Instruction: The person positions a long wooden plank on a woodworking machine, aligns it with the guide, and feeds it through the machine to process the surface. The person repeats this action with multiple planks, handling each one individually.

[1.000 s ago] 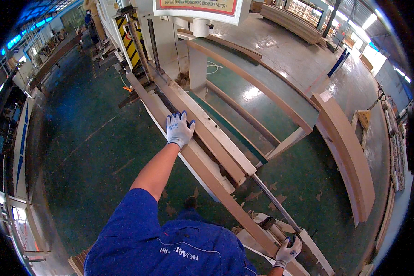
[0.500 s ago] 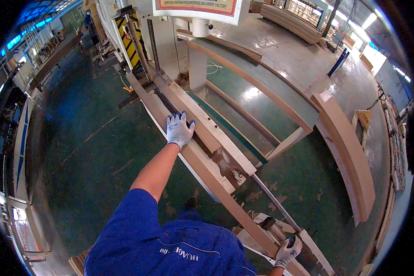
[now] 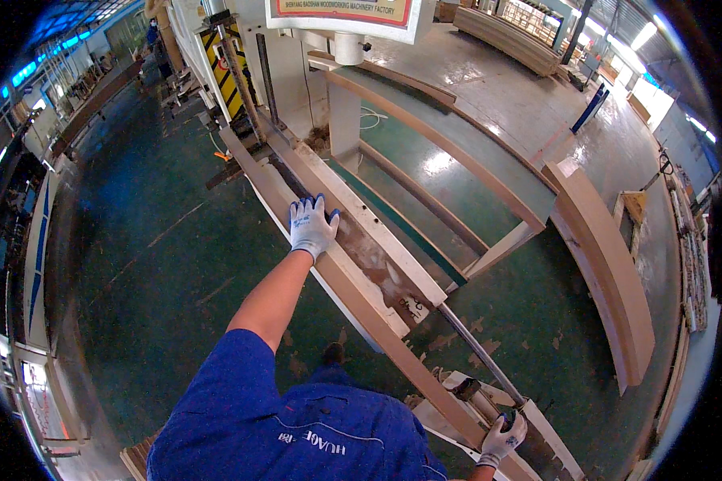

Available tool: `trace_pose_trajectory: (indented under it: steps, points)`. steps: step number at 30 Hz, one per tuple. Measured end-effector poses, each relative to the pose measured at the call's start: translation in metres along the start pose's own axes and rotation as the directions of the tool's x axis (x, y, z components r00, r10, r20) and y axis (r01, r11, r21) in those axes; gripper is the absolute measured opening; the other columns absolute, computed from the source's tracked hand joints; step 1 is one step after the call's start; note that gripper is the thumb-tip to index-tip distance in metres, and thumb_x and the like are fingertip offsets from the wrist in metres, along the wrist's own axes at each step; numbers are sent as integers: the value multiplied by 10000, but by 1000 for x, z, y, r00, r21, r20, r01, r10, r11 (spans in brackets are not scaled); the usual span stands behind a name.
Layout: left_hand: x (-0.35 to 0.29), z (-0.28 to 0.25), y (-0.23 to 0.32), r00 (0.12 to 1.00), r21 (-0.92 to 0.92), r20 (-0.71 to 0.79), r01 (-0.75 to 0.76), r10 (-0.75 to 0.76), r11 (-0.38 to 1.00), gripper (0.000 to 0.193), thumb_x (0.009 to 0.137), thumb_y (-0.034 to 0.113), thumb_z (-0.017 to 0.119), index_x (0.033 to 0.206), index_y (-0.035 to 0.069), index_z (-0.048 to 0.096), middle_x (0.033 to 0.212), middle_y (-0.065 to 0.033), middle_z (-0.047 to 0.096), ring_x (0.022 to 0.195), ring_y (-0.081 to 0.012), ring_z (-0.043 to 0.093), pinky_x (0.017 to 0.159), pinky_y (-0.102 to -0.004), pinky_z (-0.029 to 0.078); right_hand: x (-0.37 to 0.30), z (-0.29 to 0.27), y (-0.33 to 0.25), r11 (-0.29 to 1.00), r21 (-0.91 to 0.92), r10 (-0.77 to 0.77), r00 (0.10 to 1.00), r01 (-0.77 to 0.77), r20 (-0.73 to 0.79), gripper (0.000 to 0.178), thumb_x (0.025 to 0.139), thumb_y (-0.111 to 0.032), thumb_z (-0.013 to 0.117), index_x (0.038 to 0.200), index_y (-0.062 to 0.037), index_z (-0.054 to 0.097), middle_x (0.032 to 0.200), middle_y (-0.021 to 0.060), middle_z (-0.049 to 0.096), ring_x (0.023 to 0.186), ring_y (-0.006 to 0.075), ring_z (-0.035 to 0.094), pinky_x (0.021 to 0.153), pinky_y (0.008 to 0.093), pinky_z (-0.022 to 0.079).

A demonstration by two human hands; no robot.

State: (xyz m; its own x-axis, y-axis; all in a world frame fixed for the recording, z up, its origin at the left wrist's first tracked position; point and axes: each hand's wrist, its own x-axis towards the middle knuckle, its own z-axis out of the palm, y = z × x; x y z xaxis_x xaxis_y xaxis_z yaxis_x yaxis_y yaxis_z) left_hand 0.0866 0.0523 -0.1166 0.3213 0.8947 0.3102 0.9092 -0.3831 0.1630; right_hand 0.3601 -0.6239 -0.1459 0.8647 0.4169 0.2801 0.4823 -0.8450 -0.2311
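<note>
A long, narrow wooden board point(image 3: 425, 377) lies slantwise over a woodworking machine, from the upper left down to the lower right in front of me. My left hand point(image 3: 313, 230), in a white glove with blue fingertips, rests on its upper half with the fingers spread. Those fingers reach over to the channel beside the machine's pale fence point(image 3: 393, 252). At the lower right my right hand point(image 3: 503, 441), gloved too, is curled at the board's near end; its fingers partly hide their hold. Beneath the fence the worn machine bed point(image 3: 389, 276) shows.
Yellow-and-black striped guarding point(image 3: 231, 76) and upright rods stand at the upper left. A metal rod point(image 3: 481, 353) runs from the fence's end toward my right hand. Beyond the fence is an open support frame point(image 3: 457, 164). A stack of thick boards point(image 3: 606, 272) stands at the right.
A brown wooden strip along the fence has slid toward the upper left, past my left hand, baring more of the bed. Both hands stay almost where they were.
</note>
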Motion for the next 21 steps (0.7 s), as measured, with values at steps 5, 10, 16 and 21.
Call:
trace_pose_trajectory:
  steps: [5,10,16,21]
  points:
    - [2,-10,6,998,-40,67,5,-2,999,689,1014,515,563,1477,4,557,1420,-281,614,1408,-423,508,1259,-548,266,-1,-2,-1,1000,4,29,999,-29,21,443,926,-203,745,1327,-37,653,1364,211,636,1333,413,541,1171,551,394]
    - [0,-3,1,1000,13,21,-22,22,1000,637,1006,513,577,1395,12,637,1391,-283,629,1388,-428,524,1246,-556,277,-1,2,4,1000,-15,3,1000,-3,3,453,925,-199,743,1339,-40,652,1365,211,635,1332,412,539,1173,551,393]
    - [-1,-5,3,1000,-4,31,-5,6,1000,616,998,514,588,1363,23,663,1388,-288,628,1393,-433,519,1254,-556,268,0,-1,1,1000,-24,3,1000,-3,20,462,932,-208,735,1345,-22,643,1369,215,627,1327,408,544,1173,547,394]
    - [0,-6,3,999,-11,52,4,-4,1000,628,996,514,588,1381,22,653,1409,-293,619,1415,-433,504,1264,-554,257,-2,-1,-2,997,70,-41,999,42,-10,499,928,-247,739,1348,2,635,1351,220,637,1310,410,558,1143,536,424]
